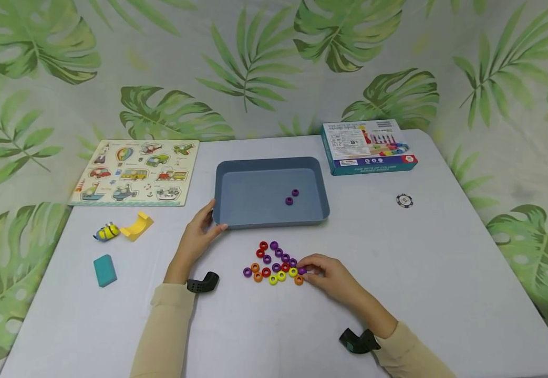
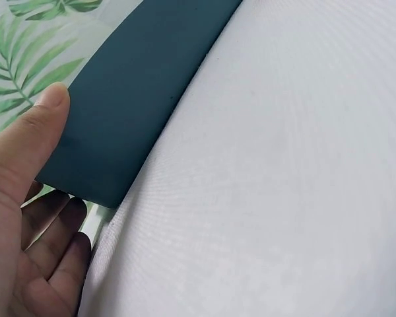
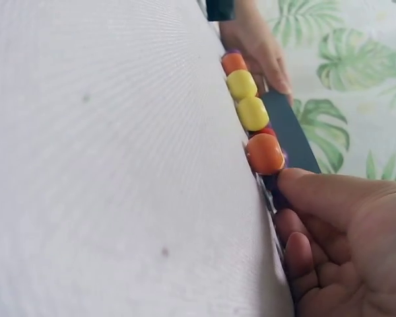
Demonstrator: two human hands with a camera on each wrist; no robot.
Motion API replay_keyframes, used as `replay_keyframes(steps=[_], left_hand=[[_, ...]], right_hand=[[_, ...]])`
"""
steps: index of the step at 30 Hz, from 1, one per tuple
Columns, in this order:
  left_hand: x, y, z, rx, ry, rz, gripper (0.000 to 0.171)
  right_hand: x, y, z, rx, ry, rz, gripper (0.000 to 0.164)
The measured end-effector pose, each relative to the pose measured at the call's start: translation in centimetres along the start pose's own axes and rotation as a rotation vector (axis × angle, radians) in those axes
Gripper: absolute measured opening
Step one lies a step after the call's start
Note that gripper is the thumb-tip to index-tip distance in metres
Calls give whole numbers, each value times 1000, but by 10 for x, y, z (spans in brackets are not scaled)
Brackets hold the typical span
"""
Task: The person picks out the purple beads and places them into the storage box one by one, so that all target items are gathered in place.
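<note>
My left hand [image 1: 196,239] grips the near left corner of a blue-grey tray [image 1: 252,197], its thumb against the outer wall in the left wrist view. Two purple beads [image 1: 289,201] lie inside the tray. In front of it is a loose group of red, purple, orange and yellow beads [image 1: 281,275] on the white cloth. At the group's right edge my right hand [image 1: 332,278] pinches a purple bead [image 1: 302,271] between thumb and fingers. An orange bead [image 3: 264,154] sits right beside the thumb tip in the right wrist view, where the purple bead is mostly hidden.
A picture puzzle board [image 1: 136,173] lies at back left. Nearer are a toy bee [image 1: 106,232], a yellow arch block [image 1: 136,227] and a teal block [image 1: 105,271]. At back right stands a game box [image 1: 368,148], with a poker chip [image 1: 404,200] in front.
</note>
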State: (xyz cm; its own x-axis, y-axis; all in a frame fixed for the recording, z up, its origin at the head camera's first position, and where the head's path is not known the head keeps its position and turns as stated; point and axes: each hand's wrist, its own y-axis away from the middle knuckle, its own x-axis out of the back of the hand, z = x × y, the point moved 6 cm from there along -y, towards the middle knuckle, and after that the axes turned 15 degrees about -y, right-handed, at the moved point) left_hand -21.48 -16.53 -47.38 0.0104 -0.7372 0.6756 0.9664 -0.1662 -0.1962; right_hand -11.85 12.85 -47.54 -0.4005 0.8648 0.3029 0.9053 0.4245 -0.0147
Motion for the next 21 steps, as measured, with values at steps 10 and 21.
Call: replay_keyframes(steps=[10,21], left_hand=[[6,2,19,-15,22,-15,67],[12,6,33,-8,22,-6,64]], right_hand=[[29,-28,-52,121,-251,118,24],[60,-121,-33,31,-88,180,24]])
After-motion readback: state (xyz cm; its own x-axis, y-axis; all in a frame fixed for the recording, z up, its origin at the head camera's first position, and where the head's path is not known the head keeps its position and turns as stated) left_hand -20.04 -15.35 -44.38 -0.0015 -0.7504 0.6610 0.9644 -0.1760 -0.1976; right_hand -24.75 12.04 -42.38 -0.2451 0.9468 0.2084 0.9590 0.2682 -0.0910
